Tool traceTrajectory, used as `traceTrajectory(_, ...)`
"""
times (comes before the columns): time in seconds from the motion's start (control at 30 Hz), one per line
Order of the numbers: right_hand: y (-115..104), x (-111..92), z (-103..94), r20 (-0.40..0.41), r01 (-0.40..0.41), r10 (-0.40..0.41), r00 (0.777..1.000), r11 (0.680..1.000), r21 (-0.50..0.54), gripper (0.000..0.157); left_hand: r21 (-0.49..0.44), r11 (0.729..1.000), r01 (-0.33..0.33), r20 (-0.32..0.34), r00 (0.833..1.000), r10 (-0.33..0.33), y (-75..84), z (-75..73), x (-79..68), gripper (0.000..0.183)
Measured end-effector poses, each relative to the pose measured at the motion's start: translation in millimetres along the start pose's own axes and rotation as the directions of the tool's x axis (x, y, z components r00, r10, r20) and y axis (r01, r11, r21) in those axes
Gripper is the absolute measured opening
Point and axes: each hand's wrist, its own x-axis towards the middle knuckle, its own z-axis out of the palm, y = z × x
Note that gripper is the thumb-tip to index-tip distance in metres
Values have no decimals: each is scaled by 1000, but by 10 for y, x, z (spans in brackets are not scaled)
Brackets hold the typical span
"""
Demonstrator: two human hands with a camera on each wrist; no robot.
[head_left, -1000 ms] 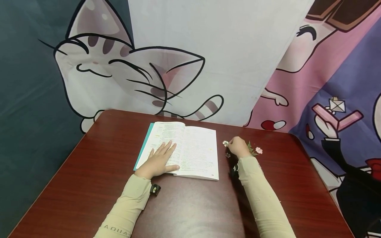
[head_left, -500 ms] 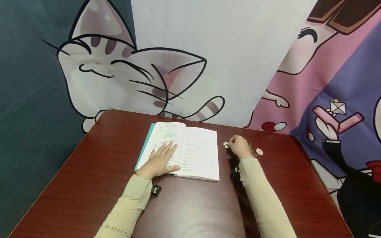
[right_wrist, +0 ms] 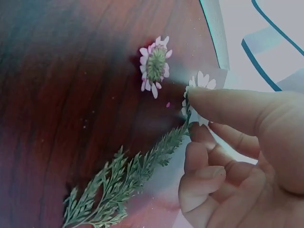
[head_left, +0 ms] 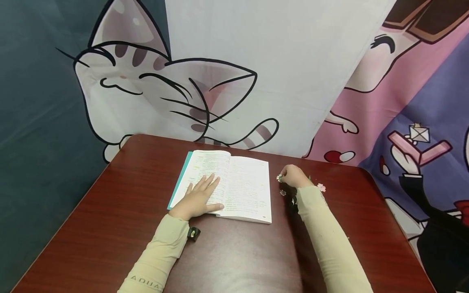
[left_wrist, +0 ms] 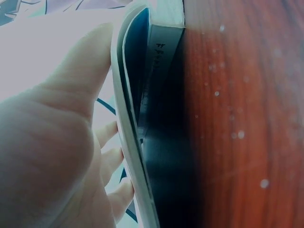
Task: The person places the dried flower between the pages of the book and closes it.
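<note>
An open book (head_left: 249,187) with a teal cover lies on the table. My left hand (head_left: 196,201) rests flat on its left page, fingers spread; in the left wrist view the thumb lies along the curved page edge (left_wrist: 126,109). Right of the book, my right hand (head_left: 296,177) pinches a small white flower (right_wrist: 202,80) between thumb and fingers. A pale pink flower (right_wrist: 156,64) with its green underside showing lies beside that hand. Close to the fingers is a feathery green sprig (right_wrist: 135,178), its tip reaching the pinched flower. Whether they touch, I cannot tell.
Another pink flower (head_left: 321,187) lies to the right of my right forearm. The dark red wooden table (head_left: 121,191) ends at the back against a cartoon-printed cloth (head_left: 293,61).
The view has shifted slightly. My right hand has moved a little farther back, its forearm now hiding most of the green sprig in the head view. My left hand stays on the page.
</note>
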Motion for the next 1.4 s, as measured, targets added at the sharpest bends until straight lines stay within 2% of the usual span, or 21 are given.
traceTrajectory(0.1, -16, -22, 8, -12, 10, -10, 1000, 1000, 28, 5, 0, 1000, -3, 1, 1000, 3, 3, -2, -1, 92)
traceTrajectory(0.27, -9, -35, 58, -61, 54, -50, 997, 996, 74, 10, 3, 1000, -3, -3, 1000, 3, 5, -7, -5, 93)
traceTrajectory(0.57, -17, -124, 99, -132, 81, -63, 989, 987, 142, 6, 5, 1000, -10, -5, 1000, 10, -12, 10, 4, 93)
traceTrajectory(0.83, -107, -260, 168, -212, 65, -3, 977, 956, 287, 13, 3, 1000, -7, -6, 1000, 7, -17, 7, 1, 93)
traceTrajectory(0.97, -194, -310, 206, -203, 29, 59, 977, 913, 406, 13, 1, 1000, -7, -4, 1000, 7, -16, 7, 2, 93)
traceTrajectory(1.1, -319, -343, 251, -176, -22, 131, 976, 856, 516, 11, 3, 1000, -6, -5, 1000, 6, -8, -6, -2, 92)
traceTrajectory(1.3, -520, -339, 341, -184, 16, 142, 973, 750, 661, 9, 0, 1000, -3, -1, 1000, 3, -1, -12, -4, 92)
traceTrajectory(1.4, -623, -327, 390, -180, 20, 152, 972, 708, 705, 9, 1, 1000, -6, 0, 1000, 6, 0, -7, 0, 93)
